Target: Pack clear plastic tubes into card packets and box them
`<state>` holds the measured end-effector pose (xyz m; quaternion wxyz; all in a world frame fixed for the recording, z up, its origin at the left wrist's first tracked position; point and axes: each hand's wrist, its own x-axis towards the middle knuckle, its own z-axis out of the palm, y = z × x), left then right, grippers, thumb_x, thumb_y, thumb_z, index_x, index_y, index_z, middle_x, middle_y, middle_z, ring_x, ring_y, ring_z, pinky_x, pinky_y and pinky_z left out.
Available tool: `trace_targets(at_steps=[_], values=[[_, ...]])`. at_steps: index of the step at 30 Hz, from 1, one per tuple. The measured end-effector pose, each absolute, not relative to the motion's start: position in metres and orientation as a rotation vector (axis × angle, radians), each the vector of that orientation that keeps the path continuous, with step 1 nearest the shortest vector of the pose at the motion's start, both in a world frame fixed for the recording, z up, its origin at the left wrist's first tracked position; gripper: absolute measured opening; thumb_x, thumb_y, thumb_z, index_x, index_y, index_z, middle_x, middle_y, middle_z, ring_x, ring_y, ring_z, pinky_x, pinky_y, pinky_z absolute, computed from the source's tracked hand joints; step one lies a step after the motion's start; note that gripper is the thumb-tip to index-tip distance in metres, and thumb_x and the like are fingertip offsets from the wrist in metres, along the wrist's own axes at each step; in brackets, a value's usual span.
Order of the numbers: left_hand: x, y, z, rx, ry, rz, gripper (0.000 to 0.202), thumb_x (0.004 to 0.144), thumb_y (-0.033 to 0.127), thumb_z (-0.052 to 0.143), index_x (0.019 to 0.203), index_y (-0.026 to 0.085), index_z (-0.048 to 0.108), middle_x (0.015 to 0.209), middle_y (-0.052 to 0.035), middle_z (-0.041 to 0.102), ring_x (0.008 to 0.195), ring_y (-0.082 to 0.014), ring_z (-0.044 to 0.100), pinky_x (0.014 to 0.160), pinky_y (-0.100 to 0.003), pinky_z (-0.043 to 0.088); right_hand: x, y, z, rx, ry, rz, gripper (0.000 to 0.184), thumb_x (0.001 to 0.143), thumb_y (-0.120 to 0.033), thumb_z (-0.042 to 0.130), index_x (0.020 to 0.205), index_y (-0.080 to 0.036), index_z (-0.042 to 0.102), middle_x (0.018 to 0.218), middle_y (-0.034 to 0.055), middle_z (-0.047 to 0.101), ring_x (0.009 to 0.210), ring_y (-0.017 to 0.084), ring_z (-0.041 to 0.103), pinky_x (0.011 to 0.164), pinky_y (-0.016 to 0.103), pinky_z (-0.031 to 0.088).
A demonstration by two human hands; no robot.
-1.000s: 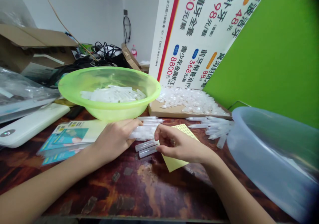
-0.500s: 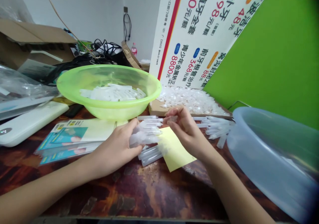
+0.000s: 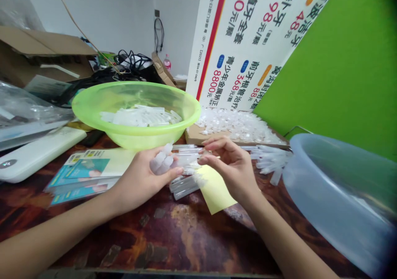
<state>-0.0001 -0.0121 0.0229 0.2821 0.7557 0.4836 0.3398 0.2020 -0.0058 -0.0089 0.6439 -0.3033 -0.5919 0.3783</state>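
Left hand (image 3: 144,182) grip closed on bundle of clear plastic tubes (image 3: 161,162); right hand (image 3: 232,167) pinches single tube (image 3: 190,159). Translucent green plastic basin (image 3: 139,140) part-filled; more tubes (image 3: 184,188) loose on dark surface (image 3: 186,237).

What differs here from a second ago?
The left hand has gathered a bundle of clear tubes off the table and lifted it. The right hand rose off the yellow sheet to the bundle's ends. The green basin, cap pile and blue basin stayed put.
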Motion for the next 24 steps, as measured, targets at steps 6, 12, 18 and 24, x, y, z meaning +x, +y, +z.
trace_targets(at_steps=[6,12,18,24], values=[[-0.001,-0.013,0.025,2.048,1.309,0.933,0.026,0.077,0.042,0.069,0.083,0.017,0.067,0.069,0.0014,0.068,0.058,-0.0145,0.056,0.058,-0.025,0.044,0.194,-0.010,-0.014,-0.711,-1.266,0.784,0.023,0.071,-0.024,0.083,0.075,-0.021,0.060,0.093,0.0022,0.063,0.085,0.017,0.066,0.066,0.026,0.059],[0.000,-0.014,0.020,2.076,1.293,0.928,0.022,0.079,0.041,0.069,0.083,0.019,0.067,0.072,0.0019,0.069,0.062,-0.0154,0.059,0.059,-0.025,0.046,0.186,-0.011,-0.021,-0.773,-1.291,0.703,0.023,0.076,-0.022,0.078,0.066,-0.020,0.057,0.084,0.0017,0.063,0.078,0.016,0.064,0.066,0.027,0.055],[-0.002,-0.009,0.019,2.050,1.360,0.994,0.025,0.078,0.042,0.070,0.084,0.018,0.067,0.074,0.0002,0.071,0.065,-0.0165,0.061,0.062,-0.027,0.048,0.182,-0.012,-0.025,-0.742,-1.383,0.795,0.011,0.083,-0.024,0.070,0.093,-0.023,0.064,0.101,0.0047,0.068,0.093,0.018,0.066,0.076,0.030,0.059],[-0.005,-0.008,0.018,2.156,1.283,0.978,0.021,0.081,0.039,0.068,0.088,0.019,0.068,0.074,0.0019,0.071,0.064,-0.0154,0.061,0.060,-0.025,0.047,0.194,-0.009,-0.020,-0.731,-1.590,0.636,0.004,0.087,-0.021,0.066,0.090,-0.022,0.064,0.095,0.0047,0.069,0.092,0.019,0.066,0.079,0.031,0.056]])
